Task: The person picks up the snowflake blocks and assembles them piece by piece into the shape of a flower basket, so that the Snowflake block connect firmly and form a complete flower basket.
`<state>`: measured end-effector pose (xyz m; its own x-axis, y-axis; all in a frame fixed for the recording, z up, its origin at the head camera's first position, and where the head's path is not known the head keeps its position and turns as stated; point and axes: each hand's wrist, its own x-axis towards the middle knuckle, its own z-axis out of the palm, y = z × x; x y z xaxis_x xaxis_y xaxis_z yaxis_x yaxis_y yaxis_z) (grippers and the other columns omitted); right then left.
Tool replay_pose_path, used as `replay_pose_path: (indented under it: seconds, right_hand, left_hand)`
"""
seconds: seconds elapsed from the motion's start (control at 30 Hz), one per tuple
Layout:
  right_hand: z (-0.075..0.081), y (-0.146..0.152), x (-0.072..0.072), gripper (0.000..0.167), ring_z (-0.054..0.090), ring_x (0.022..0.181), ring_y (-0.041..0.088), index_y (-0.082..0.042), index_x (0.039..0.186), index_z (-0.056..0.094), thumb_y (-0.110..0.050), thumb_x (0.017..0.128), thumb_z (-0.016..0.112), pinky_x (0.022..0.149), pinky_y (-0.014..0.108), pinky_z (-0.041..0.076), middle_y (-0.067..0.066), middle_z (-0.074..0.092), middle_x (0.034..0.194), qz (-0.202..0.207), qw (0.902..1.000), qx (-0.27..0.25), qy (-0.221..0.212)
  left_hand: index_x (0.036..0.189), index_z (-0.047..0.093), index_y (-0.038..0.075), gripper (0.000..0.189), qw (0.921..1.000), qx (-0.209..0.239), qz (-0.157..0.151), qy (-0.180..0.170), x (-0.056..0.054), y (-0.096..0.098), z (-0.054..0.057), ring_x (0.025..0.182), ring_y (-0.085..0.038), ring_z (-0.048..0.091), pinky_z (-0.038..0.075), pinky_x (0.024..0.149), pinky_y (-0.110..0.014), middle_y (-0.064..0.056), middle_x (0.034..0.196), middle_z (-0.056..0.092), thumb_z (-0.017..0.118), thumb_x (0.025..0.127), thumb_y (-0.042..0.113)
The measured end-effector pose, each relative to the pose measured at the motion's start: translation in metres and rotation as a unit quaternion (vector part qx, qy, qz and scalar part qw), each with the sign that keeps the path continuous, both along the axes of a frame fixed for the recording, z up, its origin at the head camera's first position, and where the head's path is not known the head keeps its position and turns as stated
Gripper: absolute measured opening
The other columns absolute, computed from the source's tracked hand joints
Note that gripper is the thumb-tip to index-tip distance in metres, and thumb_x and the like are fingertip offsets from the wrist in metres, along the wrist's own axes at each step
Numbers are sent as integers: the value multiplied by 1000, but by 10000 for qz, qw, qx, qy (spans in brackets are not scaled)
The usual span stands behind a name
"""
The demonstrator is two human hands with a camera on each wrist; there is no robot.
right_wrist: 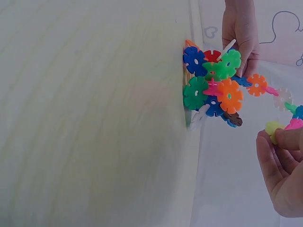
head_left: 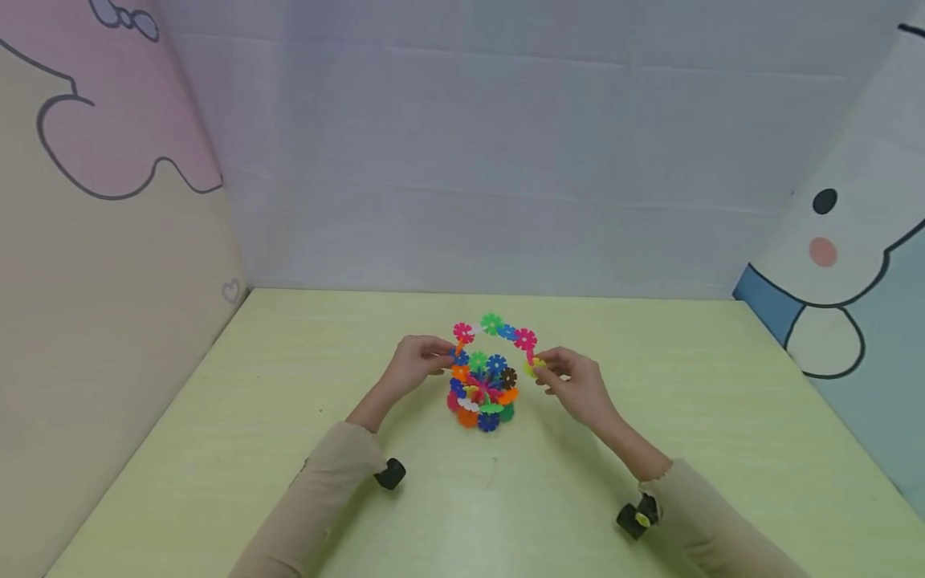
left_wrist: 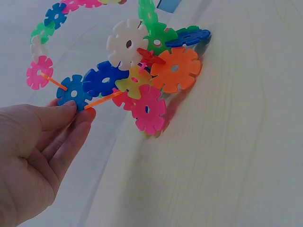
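Note:
A basket-like cluster of colourful notched plastic discs (head_left: pixel 488 421) stands on the table. From its left side rises a curved chain of linked discs (head_left: pixel 525 339), arching over the cluster. In the left wrist view, my left hand (left_wrist: pixel 33 156) pinches a blue disc (left_wrist: pixel 75 86) between thumb and fingers, where the chain meets the cluster by an orange disc seen edge-on. My right hand (head_left: pixel 578 385) pinches a yellow disc (right_wrist: pixel 272 129) at the chain's other end. That end is held up at the right, apart from the cluster in the right wrist view.
The pale yellow-green table (head_left: pixel 217 449) extends around the cluster. Behind it hangs a whitish cloth wall (head_left: pixel 470 160), with cartoon-printed panels (head_left: pixel 853 265) at both sides. Small black devices (head_left: pixel 391 474) sit at both wrists, beside beige sleeves.

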<state>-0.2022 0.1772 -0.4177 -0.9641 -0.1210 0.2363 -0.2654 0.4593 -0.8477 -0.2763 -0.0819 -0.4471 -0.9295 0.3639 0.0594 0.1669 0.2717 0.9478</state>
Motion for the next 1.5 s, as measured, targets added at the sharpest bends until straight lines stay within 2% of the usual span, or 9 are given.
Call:
replay_pose_path:
  seconds: [0.27, 0.5, 0.57, 0.63, 0.8, 0.9, 1.07, 1.3, 1.5]
  right_hand:
    - [-1, -2, 1, 16, 63, 76, 36, 1, 101, 62, -4, 85, 60, 59, 24, 54, 16, 67, 85, -3, 10000, 50, 82]
    - [-3, -4, 5, 16, 63, 76, 36, 1, 101, 62, -4, 85, 61, 59, 21, 53, 17, 67, 85, -42, 10000, 71, 15]
    - [-4, -5, 7, 16, 63, 76, 35, 1, 101, 62, -4, 85, 61, 59, 21, 53, 17, 67, 85, -56, 9999, 101, 24]
    - [-4, -5, 8, 17, 63, 76, 35, 1, 101, 62, -4, 85, 62, 59, 21, 53, 17, 67, 86, -88, 9999, 90, 25]
    - [-3, -5, 12, 19, 64, 76, 34, 1, 102, 61, -6, 85, 62, 59, 22, 53, 17, 67, 88, -162, 9999, 40, 17]
    - [-2, -5, 15, 19, 64, 76, 33, 1, 102, 61, -6, 85, 62, 60, 23, 54, 15, 67, 88, -179, 9998, -6, 14]
    - [0, -3, 18, 21, 65, 76, 32, 2, 104, 61, -6, 85, 62, 59, 24, 54, 15, 67, 87, -139, 9999, -60, 66]
    - [1, -3, 20, 20, 64, 76, 33, 2, 103, 61, -5, 84, 62, 59, 22, 54, 15, 67, 85, -161, 9999, -50, -8]
    - [18, -12, 31, 16, 64, 72, 30, 7, 100, 59, 2, 84, 60, 59, 25, 54, 20, 66, 84, -220, 9997, 38, 44]
  left_hand:
    - [104, 61, -7, 22, 9996, 254, -61, -123, -2, -1, -2, 87, -26, 66, 54, 74, -33, -20, 101, 64, 60, 85, 2]
    - [104, 59, -8, 21, 9970, 501, -126, -568, 10, -4, 12, 89, -26, 65, 53, 76, -33, -22, 102, 62, 58, 87, 3]
    - [104, 58, -9, 21, 9975, 431, -183, -532, 14, -6, 15, 90, -26, 65, 53, 77, -33, -22, 102, 62, 58, 87, 3]
    - [105, 59, -7, 22, 9972, 404, -155, -608, 13, -6, 12, 91, -26, 65, 53, 77, -33, -21, 103, 63, 59, 87, 6]
    - [104, 62, -3, 23, 9978, 425, -64, -495, 6, -7, -2, 90, -25, 65, 53, 77, -32, -15, 101, 65, 62, 86, 11]
    - [104, 62, -3, 23, 9983, 413, -177, -368, 7, -6, -5, 87, -23, 65, 53, 76, -32, -15, 98, 66, 62, 86, 11]
    - [103, 62, -5, 22, 9988, 337, -303, -159, 10, -7, -7, 85, -22, 66, 54, 74, -33, -17, 96, 67, 61, 86, 9]
    - [104, 63, -3, 21, 9994, 241, -237, -58, 12, -7, -6, 87, -23, 65, 54, 75, -33, -16, 98, 67, 61, 86, 8]
    - [103, 63, -2, 19, 9994, 322, -138, -54, 10, -3, -5, 87, -24, 65, 54, 74, -33, -15, 97, 66, 61, 86, 8]
